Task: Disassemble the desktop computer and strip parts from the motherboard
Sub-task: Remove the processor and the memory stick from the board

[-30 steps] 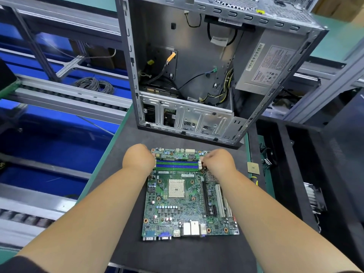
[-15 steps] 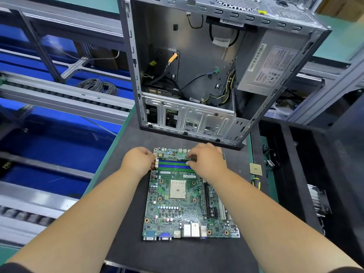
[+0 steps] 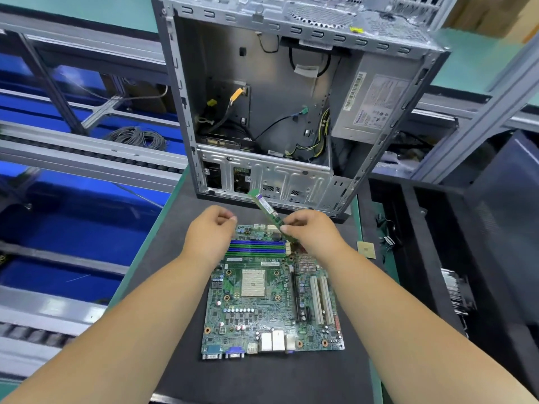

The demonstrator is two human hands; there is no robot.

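Note:
The green motherboard (image 3: 262, 301) lies flat on a dark mat (image 3: 180, 258), its blue and green memory slots (image 3: 256, 247) at the far end and the bare CPU socket (image 3: 253, 282) in the middle. My right hand (image 3: 309, 228) pinches a green memory stick (image 3: 267, 209) by its near end and holds it tilted up above the board's far edge. My left hand (image 3: 208, 233) hovers over the board's far left corner, fingers loosely curled, holding nothing.
The open grey computer case (image 3: 291, 97) stands just beyond the board, power supply (image 3: 373, 106) and loose cables inside. A loose CPU chip (image 3: 366, 249) lies on the mat to the right. A black bin (image 3: 437, 258) stands at right, a conveyor frame (image 3: 87, 158) at left.
My right hand slid along the memory slots, then lifted a memory stick out and up. My left hand came off the slot's left end and rose slightly.

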